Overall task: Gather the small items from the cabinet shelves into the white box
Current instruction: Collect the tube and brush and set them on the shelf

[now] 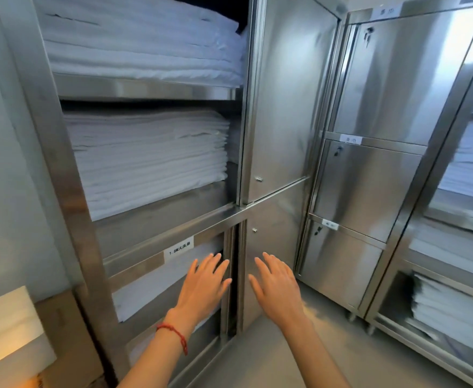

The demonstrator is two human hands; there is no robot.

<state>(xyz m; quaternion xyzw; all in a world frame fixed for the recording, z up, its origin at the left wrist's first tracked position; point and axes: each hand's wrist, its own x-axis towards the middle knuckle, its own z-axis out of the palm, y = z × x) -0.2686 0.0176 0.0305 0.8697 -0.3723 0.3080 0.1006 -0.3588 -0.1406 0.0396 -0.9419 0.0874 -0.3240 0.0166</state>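
I face a stainless steel cabinet (171,219) whose left side stands uncovered, its shelves stacked with folded white linen (151,161). My left hand (204,284) reaches toward the lower compartment with straight fingers, near the edge of a sliding door (229,275). My right hand (277,287) is held flat with spread fingers in front of the lower right steel door (271,247). Neither hand holds anything. A white box (5,326) shows at the bottom left corner, its inside hidden. No small items are visible.
A second steel cabinet (370,177) with three closed, labelled doors stands in the corner to the right. Further right, another cabinet (454,303) shows stacks of white linen. A cardboard box (67,326) sits beside the white box. Grey floor lies below my arms.
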